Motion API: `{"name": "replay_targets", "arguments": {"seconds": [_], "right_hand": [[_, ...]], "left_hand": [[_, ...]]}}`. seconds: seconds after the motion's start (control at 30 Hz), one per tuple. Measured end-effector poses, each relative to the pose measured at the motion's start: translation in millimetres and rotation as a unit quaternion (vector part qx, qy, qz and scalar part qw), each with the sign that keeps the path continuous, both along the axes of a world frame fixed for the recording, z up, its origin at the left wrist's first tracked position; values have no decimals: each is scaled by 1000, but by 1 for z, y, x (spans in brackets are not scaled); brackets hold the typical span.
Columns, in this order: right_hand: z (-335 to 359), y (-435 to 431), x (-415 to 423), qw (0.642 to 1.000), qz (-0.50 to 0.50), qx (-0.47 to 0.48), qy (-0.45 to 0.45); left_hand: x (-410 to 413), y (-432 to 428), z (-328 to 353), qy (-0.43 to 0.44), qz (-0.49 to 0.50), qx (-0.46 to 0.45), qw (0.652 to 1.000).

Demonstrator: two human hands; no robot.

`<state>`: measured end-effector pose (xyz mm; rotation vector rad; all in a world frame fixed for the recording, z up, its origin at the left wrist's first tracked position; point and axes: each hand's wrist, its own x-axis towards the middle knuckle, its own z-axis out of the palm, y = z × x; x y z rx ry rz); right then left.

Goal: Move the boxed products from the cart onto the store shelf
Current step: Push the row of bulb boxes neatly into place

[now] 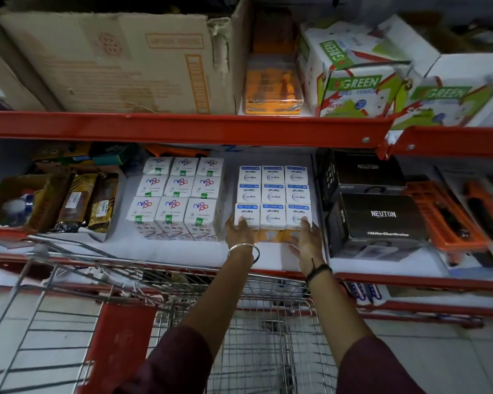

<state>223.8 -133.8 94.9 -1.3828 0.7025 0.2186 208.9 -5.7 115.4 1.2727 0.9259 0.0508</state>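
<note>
A three-by-three block of Wipro boxes (273,196) is already set on the shelf (160,253), just right of the Nippo boxes (177,194). Its front row is flanked by the left hand (239,233) and right hand (306,241), fingers extended, pressed flat, nothing gripped. The cart (268,336) basket below appears emptied, so little seems left.

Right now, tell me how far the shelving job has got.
Done: nine Nippo boxes and the Wipro Garnet block stand on the shelf. In hand: left hand and right hand press the front Wipro row. Left: the visible part of the cart basket looks empty, so little.
</note>
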Motion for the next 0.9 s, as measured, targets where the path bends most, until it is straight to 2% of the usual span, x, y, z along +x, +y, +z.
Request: {"name": "replay_targets", "arguments": {"seconds": [0.23, 0.37, 0.43, 0.5, 0.53, 0.6, 0.67, 0.73, 0.8, 0.9], "right_hand": [[0, -11, -1, 999, 42, -15, -3], [8, -18, -1, 997, 70, -23, -3], [15, -20, -5, 996, 87, -33, -3], [27, -24, -14, 992, 115, -52, -16], [36, -28, -21, 989, 133, -62, -27], [56, -41, -41, 977, 178, -93, -69], [71, -62, -63, 954, 216, -161, -131], [75, -91, -75, 918, 215, -267, -203], [72, -125, -74, 872, 203, -373, -243], [60, -175, -53, 800, 225, -500, -242]], "left_hand": [[0, 1, 7, -13, -13, 18, 1000], [-3, 3, 12, -12, -53, 62, 997], [-9, -2, 15, -4, -29, 42, 999], [-20, -12, 18, 27, 16, 121, 992], [-26, -20, 23, 28, 34, 190, 981], [-37, -39, 33, -77, 34, 296, 951], [-44, -61, 37, -190, -46, 366, 910], [-46, -83, 37, -245, -162, 400, 868], [-42, -104, 37, -282, -268, 434, 813], [-26, -137, 37, -280, -391, 522, 704]]}}
